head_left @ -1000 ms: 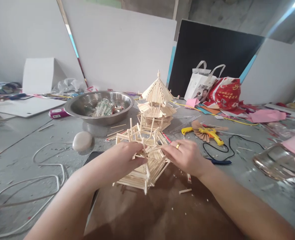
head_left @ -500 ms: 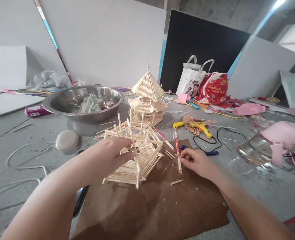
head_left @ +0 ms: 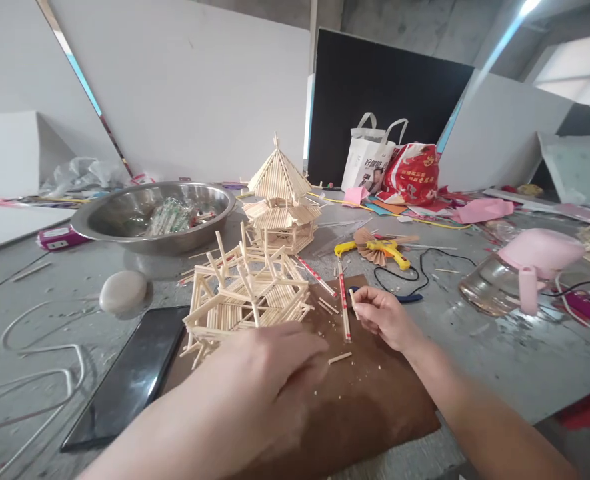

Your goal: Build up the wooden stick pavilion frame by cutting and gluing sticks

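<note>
My right hand pinches a short wooden stick above the brown sheet. Blurred by motion, my left hand is in front of the pale stick-built frame, fingers loosely apart with nothing seen in them. It hides the near part of that frame, which has several upright posts. Behind stands a tiered stick pavilion with a pointed roof. A red-and-white paper packet of sticks lies left of my right hand, with short cut sticks nearby. A blue-handled tool is partly hidden behind that hand.
A black phone and a white rounded object lie at left. Behind them is a steel basin holding packets. To the right are a yellow glue gun with a black cord and a pink-lidded jug. Bags stand at the back.
My left hand has come off the frame's post and moved right and nearer to me. My right hand has lifted a short stick beside the packet. The view has shifted, uncovering the phone.
</note>
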The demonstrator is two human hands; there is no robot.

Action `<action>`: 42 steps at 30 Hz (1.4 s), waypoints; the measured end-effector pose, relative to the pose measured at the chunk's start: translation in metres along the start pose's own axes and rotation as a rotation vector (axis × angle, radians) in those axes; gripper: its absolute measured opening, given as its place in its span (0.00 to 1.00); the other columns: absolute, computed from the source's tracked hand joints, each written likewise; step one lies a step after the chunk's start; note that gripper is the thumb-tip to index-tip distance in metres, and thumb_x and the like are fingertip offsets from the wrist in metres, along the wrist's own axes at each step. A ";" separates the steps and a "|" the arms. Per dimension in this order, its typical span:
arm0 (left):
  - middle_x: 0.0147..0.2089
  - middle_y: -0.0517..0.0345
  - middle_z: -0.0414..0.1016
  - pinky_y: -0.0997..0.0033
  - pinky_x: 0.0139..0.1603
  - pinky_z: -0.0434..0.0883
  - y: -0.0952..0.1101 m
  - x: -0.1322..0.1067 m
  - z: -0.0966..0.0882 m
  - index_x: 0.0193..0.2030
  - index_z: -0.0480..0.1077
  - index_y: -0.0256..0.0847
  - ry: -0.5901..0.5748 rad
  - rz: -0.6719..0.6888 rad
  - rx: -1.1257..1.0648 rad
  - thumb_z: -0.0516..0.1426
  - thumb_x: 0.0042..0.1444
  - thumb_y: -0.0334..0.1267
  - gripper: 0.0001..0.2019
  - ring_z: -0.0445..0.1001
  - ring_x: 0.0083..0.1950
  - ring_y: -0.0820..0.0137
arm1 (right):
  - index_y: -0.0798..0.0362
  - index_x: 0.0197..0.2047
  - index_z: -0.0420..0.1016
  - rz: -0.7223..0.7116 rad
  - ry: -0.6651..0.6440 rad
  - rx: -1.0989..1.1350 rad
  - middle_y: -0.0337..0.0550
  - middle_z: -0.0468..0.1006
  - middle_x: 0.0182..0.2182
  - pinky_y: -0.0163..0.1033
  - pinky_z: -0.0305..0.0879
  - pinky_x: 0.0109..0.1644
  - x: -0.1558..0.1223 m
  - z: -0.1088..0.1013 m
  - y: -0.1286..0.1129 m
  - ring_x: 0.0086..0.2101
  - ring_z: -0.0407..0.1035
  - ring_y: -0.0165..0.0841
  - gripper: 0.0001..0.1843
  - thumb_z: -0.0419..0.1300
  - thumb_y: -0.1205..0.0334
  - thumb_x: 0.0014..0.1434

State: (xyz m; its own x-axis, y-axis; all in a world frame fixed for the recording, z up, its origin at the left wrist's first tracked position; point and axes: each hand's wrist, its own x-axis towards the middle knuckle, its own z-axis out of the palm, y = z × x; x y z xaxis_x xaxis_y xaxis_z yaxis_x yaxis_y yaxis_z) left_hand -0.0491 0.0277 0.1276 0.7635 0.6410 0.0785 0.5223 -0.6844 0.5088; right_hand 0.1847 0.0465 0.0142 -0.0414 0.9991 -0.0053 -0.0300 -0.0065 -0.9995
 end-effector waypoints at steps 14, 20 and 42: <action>0.26 0.61 0.74 0.77 0.25 0.64 -0.007 0.037 0.097 0.30 0.69 0.41 0.236 -0.315 -0.544 0.52 0.52 0.41 0.08 0.69 0.26 0.72 | 0.54 0.25 0.62 -0.022 -0.210 0.066 0.28 0.63 0.13 0.27 0.52 0.14 -0.021 0.022 0.003 0.11 0.57 0.21 0.09 0.58 0.59 0.48; 0.21 0.64 0.68 0.77 0.21 0.65 -0.021 0.027 0.114 0.27 0.64 0.40 0.307 -0.391 -0.613 0.53 0.50 0.43 0.09 0.67 0.21 0.74 | 0.53 0.31 0.65 -0.092 -0.358 -0.219 0.36 0.69 0.23 0.31 0.59 0.21 -0.025 0.019 -0.003 0.20 0.62 0.25 0.11 0.56 0.54 0.50; 0.21 0.64 0.66 0.76 0.24 0.64 -0.040 0.019 0.126 0.29 0.64 0.40 0.318 -0.277 -0.449 0.49 0.54 0.43 0.10 0.67 0.22 0.74 | 0.52 0.33 0.71 0.165 0.151 -1.572 0.50 0.74 0.30 0.37 0.54 0.24 -0.006 -0.064 -0.023 0.29 0.70 0.41 0.12 0.53 0.56 0.47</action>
State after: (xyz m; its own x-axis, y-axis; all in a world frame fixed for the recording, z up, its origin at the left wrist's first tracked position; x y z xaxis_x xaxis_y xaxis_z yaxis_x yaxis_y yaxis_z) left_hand -0.0073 0.0233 0.0008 0.4355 0.8936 0.1088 0.4213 -0.3091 0.8526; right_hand 0.2496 0.0437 0.0353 0.1587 0.9871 -0.0198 0.9870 -0.1591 -0.0205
